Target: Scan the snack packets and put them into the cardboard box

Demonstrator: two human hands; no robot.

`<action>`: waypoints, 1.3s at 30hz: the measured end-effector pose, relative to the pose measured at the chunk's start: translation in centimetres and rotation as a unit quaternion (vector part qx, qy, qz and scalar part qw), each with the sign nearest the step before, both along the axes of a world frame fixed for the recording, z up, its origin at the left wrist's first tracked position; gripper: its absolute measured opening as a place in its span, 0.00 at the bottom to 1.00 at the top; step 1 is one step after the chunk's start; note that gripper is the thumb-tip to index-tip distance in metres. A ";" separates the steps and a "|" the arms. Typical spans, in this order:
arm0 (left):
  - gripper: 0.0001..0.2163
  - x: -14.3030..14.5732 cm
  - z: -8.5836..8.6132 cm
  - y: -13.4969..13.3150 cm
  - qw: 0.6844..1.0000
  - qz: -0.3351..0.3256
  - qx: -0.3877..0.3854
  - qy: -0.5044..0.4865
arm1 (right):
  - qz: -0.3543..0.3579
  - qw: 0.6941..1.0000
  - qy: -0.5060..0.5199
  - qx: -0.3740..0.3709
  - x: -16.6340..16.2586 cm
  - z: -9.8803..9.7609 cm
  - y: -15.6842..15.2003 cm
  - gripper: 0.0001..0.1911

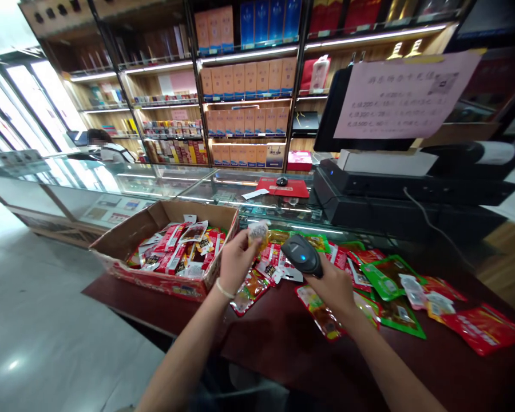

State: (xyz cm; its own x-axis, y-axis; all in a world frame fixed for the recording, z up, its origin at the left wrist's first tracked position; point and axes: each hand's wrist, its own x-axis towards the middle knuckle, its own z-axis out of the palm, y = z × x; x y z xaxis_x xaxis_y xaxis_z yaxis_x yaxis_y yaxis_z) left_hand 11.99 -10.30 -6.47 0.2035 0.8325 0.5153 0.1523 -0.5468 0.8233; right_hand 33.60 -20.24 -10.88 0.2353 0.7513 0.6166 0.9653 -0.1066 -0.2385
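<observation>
Maroon polished wood forms the long dark table [278, 349], nearest entry, bearing everything below.

Above it, the left hand [236, 260] has its fingertips pinched together on a small pale crinkled plastic snack sachet [258, 231]. The sachet is held in the air, just left of the scanner's head and right of the box. It is judged light, soft and slick, apt to crumple or slide, and best taken by a sealed edge, thumb against fingers.

The right hand [335, 286] is closed firmly round a black plastic handheld barcode scanner [302, 254]. This is judged rigid and easy to hold by its handle.

Left: open brown cardboard box [124, 237] of red snack packets.

Right: loose flat foil packets, one green [384, 277], one red [483, 329].

Farther: glass display counter [154, 183], black till unit [412, 200], pink paper notice [403, 97].

Farthest: lit shelves of orange cartons [246, 77].
</observation>
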 end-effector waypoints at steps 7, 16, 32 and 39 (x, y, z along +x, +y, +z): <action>0.17 -11.9 5.2 4.1 0.954 0.160 0.101 0.232 | 0.048 0.999 0.014 0.000 -3.1 2.2 1.7 0.18; 0.18 -11.3 3.1 1.9 0.929 0.089 0.159 0.321 | 0.060 0.998 0.013 -0.016 -4.5 1.7 2.5 0.17; 0.37 4.6 -8.8 1.0 0.849 -0.169 0.159 0.476 | -0.014 0.997 -0.073 -0.003 3.8 -2.9 -0.8 0.20; 0.28 5.3 -11.5 0.7 0.897 -0.135 0.131 0.401 | 0.004 0.996 -0.089 0.028 4.6 -4.2 -1.7 0.21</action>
State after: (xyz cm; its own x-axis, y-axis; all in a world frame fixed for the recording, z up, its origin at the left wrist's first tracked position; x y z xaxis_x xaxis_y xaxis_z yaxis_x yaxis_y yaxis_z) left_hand 17.27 -9.63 -17.98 0.7719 0.5689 0.2838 0.4709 -0.8116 0.3458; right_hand 38.17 -21.92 -15.12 0.1123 0.7164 0.6886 0.9936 -0.0900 -0.0683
